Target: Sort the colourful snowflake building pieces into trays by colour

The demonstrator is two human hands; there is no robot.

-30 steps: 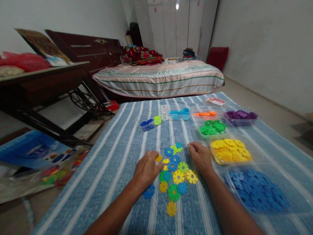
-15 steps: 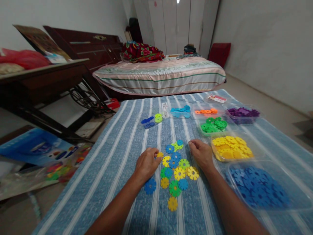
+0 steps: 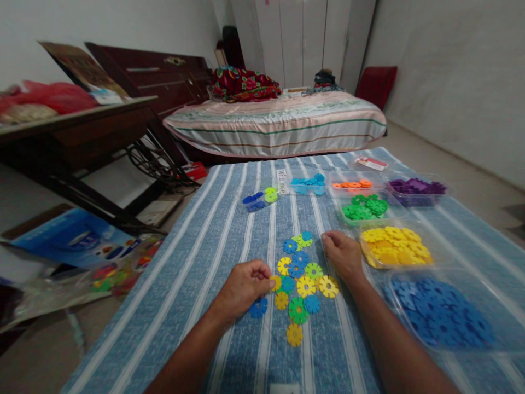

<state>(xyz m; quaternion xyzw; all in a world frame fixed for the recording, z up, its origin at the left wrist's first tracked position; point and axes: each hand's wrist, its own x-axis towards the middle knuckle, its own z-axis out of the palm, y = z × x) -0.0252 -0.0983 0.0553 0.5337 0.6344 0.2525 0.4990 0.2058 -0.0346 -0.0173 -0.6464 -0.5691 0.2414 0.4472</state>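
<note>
My left hand [image 3: 251, 282] pinches a small yellow notched disc [image 3: 276, 282] between thumb and fingertips, at the left side of a cluster of flat plastic discs. A green disc [image 3: 298, 310], a yellow disc [image 3: 306, 286] and several blue, lime and yellow ones lie in that cluster. One blue disc [image 3: 258, 308] is partly covered by the left hand. My right hand [image 3: 341, 253] rests on the cloth to the right of the cluster, its fingers curled together; whether anything is inside them is hidden.
Clear boxes of yellow discs [image 3: 396, 246], blue discs [image 3: 438, 312], green discs [image 3: 365, 208] and purple discs [image 3: 416, 187] stand on the right. Orange discs [image 3: 351, 185] and light-blue discs [image 3: 308, 184] sit in boxes farther back. A striped cloth [image 3: 197, 262] covers the table; a bed [image 3: 274, 128] stands beyond.
My left hand has moved toward me with the yellow disc, down beside the green and blue discs. The whole view has shifted slightly; my right hand stays at the same place by the cluster.
</note>
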